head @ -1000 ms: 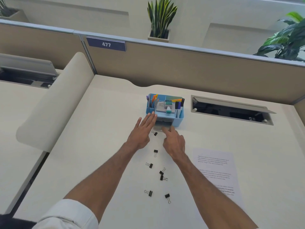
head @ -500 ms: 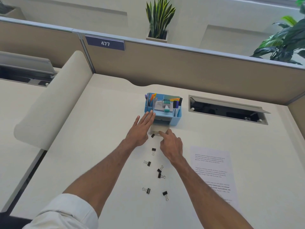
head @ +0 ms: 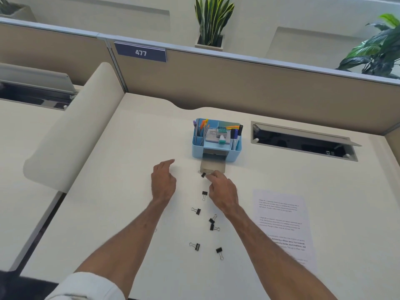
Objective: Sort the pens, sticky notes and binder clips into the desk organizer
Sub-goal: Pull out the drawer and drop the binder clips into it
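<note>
The blue desk organizer [head: 216, 151] stands at the middle of the desk with pens [head: 234, 135] upright in its side slots and sticky notes [head: 213, 135] in the centre. Its small drawer [head: 213, 166] is pulled out towards me. My right hand [head: 223, 191] pinches the drawer's front edge with curled fingertips, right beside one black binder clip [head: 203, 174]. Several more binder clips [head: 211, 220] lie scattered on the desk between my forearms. My left hand [head: 163, 181] hovers to the left of the organizer, fingers relaxed and holding nothing.
A printed paper sheet [head: 281, 224] lies to the right of my right arm. Behind it to the right is an open cable hatch [head: 303, 141] in the desk. Beige partitions [head: 238, 83] close the back, and a rounded divider [head: 71, 131] the left.
The drawer has slid further out of the organizer under my right hand. My left hand has left the organizer's front corner and drawn back to the left.
</note>
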`<state>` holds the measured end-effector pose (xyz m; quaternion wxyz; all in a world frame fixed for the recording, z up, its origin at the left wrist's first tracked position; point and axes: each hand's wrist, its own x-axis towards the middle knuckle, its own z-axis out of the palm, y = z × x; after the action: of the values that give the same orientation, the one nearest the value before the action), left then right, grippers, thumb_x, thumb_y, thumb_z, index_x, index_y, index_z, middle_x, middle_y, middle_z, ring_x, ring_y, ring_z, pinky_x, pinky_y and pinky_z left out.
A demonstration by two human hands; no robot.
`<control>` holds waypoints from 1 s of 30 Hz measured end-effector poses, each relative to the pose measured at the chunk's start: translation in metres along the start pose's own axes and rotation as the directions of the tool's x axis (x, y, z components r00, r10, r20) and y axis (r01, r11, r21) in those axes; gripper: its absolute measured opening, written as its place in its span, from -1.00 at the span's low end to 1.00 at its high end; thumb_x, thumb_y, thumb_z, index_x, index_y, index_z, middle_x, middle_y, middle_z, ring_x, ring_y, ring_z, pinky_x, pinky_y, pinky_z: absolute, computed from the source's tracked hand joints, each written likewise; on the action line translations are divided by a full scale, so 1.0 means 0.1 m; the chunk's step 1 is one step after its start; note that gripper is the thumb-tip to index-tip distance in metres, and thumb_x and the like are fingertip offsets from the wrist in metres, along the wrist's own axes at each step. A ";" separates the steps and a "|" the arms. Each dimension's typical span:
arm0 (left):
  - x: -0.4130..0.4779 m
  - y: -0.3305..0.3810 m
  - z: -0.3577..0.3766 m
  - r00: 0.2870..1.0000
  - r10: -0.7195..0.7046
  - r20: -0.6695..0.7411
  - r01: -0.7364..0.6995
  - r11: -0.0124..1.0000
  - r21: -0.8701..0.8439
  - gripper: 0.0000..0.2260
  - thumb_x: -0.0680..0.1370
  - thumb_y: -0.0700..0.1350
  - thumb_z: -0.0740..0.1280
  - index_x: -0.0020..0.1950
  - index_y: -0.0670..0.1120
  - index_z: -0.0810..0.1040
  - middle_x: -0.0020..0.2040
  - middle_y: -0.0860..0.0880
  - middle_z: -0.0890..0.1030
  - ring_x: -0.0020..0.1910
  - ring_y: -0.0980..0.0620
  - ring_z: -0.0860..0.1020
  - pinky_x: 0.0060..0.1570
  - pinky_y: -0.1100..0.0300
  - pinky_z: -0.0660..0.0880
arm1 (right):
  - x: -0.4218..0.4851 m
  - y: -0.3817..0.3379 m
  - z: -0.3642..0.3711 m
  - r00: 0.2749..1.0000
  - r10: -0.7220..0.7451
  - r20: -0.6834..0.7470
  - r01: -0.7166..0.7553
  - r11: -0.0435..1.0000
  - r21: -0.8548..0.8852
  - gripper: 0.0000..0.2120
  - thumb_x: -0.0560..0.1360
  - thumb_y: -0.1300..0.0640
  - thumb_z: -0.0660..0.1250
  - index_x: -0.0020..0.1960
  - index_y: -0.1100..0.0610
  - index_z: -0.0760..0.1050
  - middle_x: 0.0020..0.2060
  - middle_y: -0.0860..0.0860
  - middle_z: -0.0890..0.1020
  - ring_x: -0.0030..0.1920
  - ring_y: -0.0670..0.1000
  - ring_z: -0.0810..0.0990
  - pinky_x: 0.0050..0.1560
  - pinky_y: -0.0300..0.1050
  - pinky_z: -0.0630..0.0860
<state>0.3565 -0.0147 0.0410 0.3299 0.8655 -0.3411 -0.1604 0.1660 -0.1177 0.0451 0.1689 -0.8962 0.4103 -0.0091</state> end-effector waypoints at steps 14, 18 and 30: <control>-0.36 -0.01 0.15 0.877 0.243 0.414 -0.322 0.937 0.133 -0.73 0.68 0.08 0.40 0.34 0.04 0.60 0.21 0.09 0.62 0.23 0.01 0.56 0.28 0.06 0.50 | 0.05 0.04 0.11 0.994 -0.047 0.094 0.054 0.996 -0.071 -0.67 0.62 0.39 0.23 0.32 0.16 0.54 0.28 0.04 0.48 0.03 0.15 0.56 -0.04 -0.03 0.54; -0.47 0.13 0.34 0.853 0.259 0.452 -0.365 0.916 0.166 -0.67 0.67 0.16 0.39 0.38 0.07 0.56 0.24 0.09 0.59 0.27 0.04 0.54 0.26 0.06 0.51 | -0.06 0.17 0.09 0.995 -0.049 0.089 0.053 0.998 -0.044 -0.79 0.69 0.27 0.22 0.24 0.17 0.57 0.19 0.03 0.48 0.11 0.08 0.53 0.00 0.01 0.58; -0.40 0.37 0.50 0.834 0.241 0.496 -0.412 0.871 0.268 -0.82 0.73 -0.03 0.33 0.31 -0.02 0.54 0.29 0.01 0.52 0.27 -0.06 0.53 0.22 -0.04 0.56 | -0.21 0.45 0.03 0.996 0.024 0.086 -0.027 0.999 0.031 -0.86 0.66 0.18 0.28 0.20 0.19 0.50 0.19 0.06 0.49 0.12 0.10 0.52 0.06 0.03 0.56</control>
<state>0.2845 -0.0300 0.0312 0.0992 0.7782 -0.5763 -0.2290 0.1194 -0.1283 0.0308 0.2010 -0.8876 0.4137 0.0249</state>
